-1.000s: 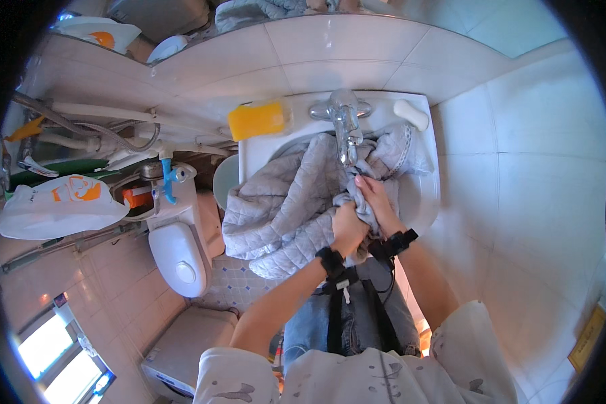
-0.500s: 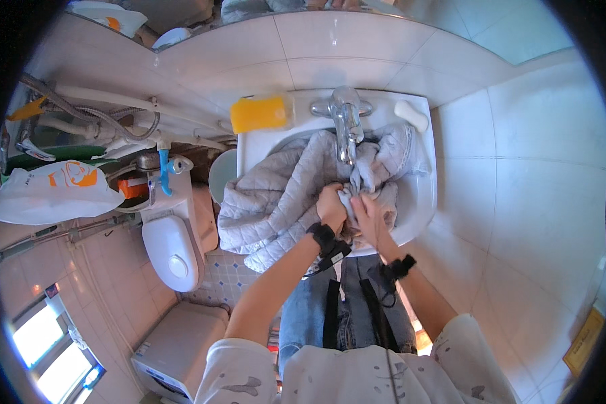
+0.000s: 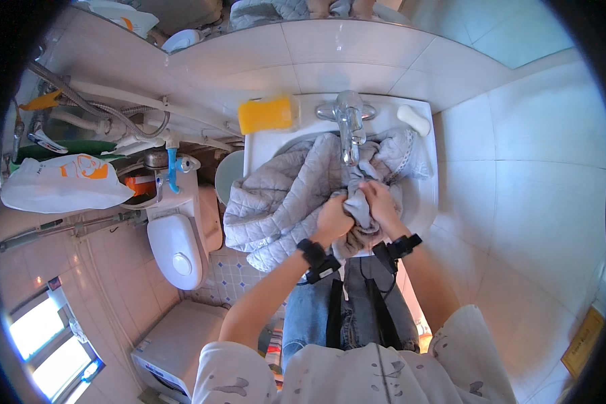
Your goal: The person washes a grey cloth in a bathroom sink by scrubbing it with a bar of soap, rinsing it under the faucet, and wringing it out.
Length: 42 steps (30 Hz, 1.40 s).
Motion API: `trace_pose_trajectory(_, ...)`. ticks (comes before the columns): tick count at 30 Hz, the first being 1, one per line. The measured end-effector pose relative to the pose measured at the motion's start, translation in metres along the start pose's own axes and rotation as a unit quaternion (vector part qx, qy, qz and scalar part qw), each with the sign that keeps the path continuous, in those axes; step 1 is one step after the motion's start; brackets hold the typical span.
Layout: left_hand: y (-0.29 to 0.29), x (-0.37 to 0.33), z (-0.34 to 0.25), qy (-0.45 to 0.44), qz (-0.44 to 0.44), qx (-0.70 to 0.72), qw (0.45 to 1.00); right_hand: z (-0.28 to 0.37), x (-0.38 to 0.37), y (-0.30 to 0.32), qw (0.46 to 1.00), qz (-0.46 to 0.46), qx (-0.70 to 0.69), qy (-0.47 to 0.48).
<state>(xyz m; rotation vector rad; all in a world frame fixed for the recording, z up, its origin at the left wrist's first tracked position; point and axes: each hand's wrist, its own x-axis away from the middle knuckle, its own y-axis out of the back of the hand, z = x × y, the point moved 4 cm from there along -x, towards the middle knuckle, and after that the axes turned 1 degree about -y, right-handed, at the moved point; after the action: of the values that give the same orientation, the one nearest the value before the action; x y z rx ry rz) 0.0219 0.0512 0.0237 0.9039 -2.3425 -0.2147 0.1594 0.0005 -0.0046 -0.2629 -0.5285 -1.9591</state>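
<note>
A large grey quilted cover (image 3: 276, 192) is bunched in the white washbasin (image 3: 421, 215), and its left part spills over the basin's rim. My left hand (image 3: 334, 217) is closed on a fold of it below the spout. To its right, my right hand (image 3: 382, 204) grips the same gathered fold, thumb toward the tap. A twisted, pale strip of the cloth shows between the hands; a browner, wet-looking part hangs by the front rim. The chrome tap (image 3: 349, 124) stands just beyond, its spout over the cover. Whether water runs is unclear.
On the basin's back ledge lie a yellow bottle-like container (image 3: 266, 115) and a white soap-like bar (image 3: 413, 120). A toilet (image 3: 176, 252), a white plastic bag (image 3: 60, 185) and exposed pipes are at the left. Tiled wall (image 3: 532, 202) closes the right side.
My right hand has shifted up and outward along the fold, and my left hand has come slightly nearer me. Both still hold the cover. The whole view has shifted a little.
</note>
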Motion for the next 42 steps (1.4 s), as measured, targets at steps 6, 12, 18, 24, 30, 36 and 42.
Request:
trace_pose_trajectory(6, 0.063, 0.072, -0.063, -0.135, -0.074, 0.011, 0.988, 0.070, 0.046, 0.051, 0.952, -0.008, -0.281, -0.116)
trace_pose_trajectory(12, 0.089, 0.094, -0.108, -0.208, -0.134, 0.195, 0.949, 0.173, 0.091, 0.025, 0.834, 0.172, -0.513, -0.106)
trace_pose_trajectory(18, 0.113, 0.079, -0.087, -0.168, -0.204, -0.108, 0.958, 0.084, 0.012, 0.016, 0.945, 0.138, -0.279, -0.105)
trace_pose_trajectory(24, 0.135, 0.128, -0.042, -0.048, -0.358, -0.217, 0.907, 0.043, 0.013, 0.079, 0.911, -0.268, 0.245, 0.197)
trace_pose_trajectory(30, 0.126, 0.145, 0.030, 0.010, -0.327, 0.059, 0.943, 0.071, 0.026, 0.026, 0.977, -0.009, 0.193, 0.092)
trace_pose_trajectory(36, 0.056, 0.084, -0.028, -0.007, -0.165, 0.022, 0.986, 0.018, -0.025, 0.034, 0.969, 0.112, 0.200, 0.090)
trace_pose_trajectory(42, -0.005, 0.006, -0.044, -0.085, -0.073, 0.068, 0.991, 0.003, -0.047, 0.060, 0.953, 0.237, 0.185, 0.038)
